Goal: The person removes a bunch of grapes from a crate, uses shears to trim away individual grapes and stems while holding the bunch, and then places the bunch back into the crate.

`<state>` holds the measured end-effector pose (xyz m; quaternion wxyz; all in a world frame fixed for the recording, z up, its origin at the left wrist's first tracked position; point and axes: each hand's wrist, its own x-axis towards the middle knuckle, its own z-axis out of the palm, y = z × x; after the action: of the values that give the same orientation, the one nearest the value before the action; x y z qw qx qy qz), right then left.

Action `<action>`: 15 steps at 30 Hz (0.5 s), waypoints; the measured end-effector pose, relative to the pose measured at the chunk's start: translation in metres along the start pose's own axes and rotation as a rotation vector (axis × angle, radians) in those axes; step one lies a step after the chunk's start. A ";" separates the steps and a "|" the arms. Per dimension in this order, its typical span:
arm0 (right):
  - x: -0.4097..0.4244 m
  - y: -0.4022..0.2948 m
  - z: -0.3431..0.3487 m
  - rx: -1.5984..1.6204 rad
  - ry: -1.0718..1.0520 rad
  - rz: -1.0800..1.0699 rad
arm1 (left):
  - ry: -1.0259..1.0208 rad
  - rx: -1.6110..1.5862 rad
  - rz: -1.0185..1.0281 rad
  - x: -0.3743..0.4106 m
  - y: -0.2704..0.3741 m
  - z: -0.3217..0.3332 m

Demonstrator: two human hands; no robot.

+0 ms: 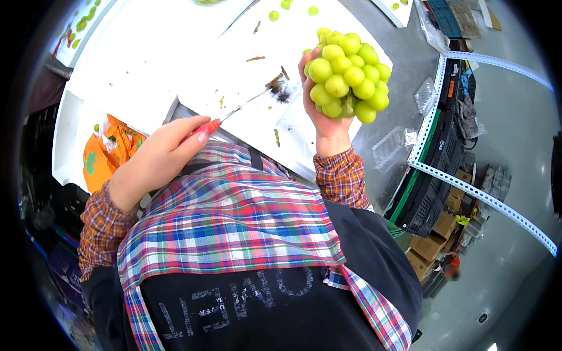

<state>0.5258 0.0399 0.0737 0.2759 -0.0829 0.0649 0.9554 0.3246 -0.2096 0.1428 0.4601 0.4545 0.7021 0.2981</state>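
My left hand [160, 151] is closed around the red handles of a pair of thin-bladed scissors [239, 108]. The blade tips lie over the white work surface [206, 57], beside a brown stem piece and dark crumbs [282, 95]. A bunch of green grapes [347, 74] rests in my right hand [327, 123], raised over the right side of the surface. The fingers show at the bunch's left edge; the berries hide most of the palm. A short green stem [349, 104] sticks out of the bunch's near side.
Loose grapes [274, 16] and stem bits [255, 58] lie on the surface. At left, a white foam box [66, 131] holds orange printed wrapping [99, 158]. Clear plastic trays [388, 148], a perforated metal frame [474, 177], black crates [432, 175] and cardboard boxes [428, 248] stand at right.
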 end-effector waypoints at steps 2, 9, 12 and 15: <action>0.005 -0.003 0.011 -0.104 0.012 -0.060 | -0.101 -0.166 -0.088 -0.010 0.011 -0.012; 0.020 -0.003 0.048 -0.070 -0.080 -0.079 | -0.363 -0.625 -0.026 -0.016 0.049 -0.025; 0.025 -0.001 0.061 -0.099 -0.101 -0.125 | -0.525 -0.788 0.055 -0.008 0.060 -0.019; 0.029 0.001 0.073 -0.120 -0.142 -0.143 | -0.623 -0.972 0.077 -0.001 0.066 -0.012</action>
<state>0.4921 0.0661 0.1400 0.3419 -0.0360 -0.0181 0.9389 0.3375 -0.1833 0.2037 0.7898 0.2824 0.2989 0.4551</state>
